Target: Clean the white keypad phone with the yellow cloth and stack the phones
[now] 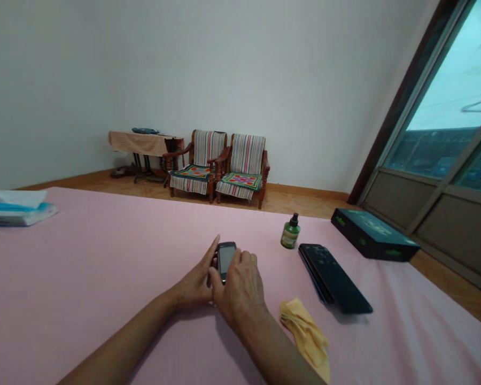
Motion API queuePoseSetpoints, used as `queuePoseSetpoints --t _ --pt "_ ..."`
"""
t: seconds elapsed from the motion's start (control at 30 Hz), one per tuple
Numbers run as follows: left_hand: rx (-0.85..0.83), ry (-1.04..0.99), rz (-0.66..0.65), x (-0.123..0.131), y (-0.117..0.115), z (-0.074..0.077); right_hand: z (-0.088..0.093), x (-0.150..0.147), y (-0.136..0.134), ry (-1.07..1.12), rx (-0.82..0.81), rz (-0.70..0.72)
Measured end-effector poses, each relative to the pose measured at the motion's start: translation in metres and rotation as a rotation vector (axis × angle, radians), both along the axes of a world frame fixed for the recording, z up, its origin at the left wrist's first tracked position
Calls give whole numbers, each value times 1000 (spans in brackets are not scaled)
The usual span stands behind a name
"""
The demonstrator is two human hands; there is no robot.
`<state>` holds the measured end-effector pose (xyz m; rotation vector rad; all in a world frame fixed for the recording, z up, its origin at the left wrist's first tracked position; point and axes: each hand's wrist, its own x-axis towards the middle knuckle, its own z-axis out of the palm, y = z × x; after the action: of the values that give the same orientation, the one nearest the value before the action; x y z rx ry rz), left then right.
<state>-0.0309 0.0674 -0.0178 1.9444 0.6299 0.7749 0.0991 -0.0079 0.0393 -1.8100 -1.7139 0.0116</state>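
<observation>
Evidently, the half-curled left hand (196, 283) holds a small phone (226, 258), best kept level and steady, while the loosely curled right hand (243, 289) grips its lower right side.

Bare left forearm (132, 331), bare right forearm (278, 345), tapering wrists (176, 297), bare left grip (198, 283), bare right grip (242, 286)

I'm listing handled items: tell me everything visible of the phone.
The phone is a small, dark, plastic-looking handset with rounded corners, its greyish screen facing the camera; whether it's lit is unclear. Over the pink sheet, the left hand holds it from the left; the right hand covers its lower right. Its back is hidden.
</observation>
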Motion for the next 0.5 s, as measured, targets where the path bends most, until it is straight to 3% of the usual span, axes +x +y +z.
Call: queuePoseSetpoints --t 0.2,0.37,0.43,0.5 --pt "21 20 -23 -4 1 -1 -3 23 -2 208 -10 63" --pt "-95 0 -156 -15 5 4 -31 53 2 602 -119 161" --pt "-201 -8 -105 -16 5 7 -41 56 0 748 -165 234" --pt "-260 -50 45 -13 3 9 -45 53 -3 863 -174 306"
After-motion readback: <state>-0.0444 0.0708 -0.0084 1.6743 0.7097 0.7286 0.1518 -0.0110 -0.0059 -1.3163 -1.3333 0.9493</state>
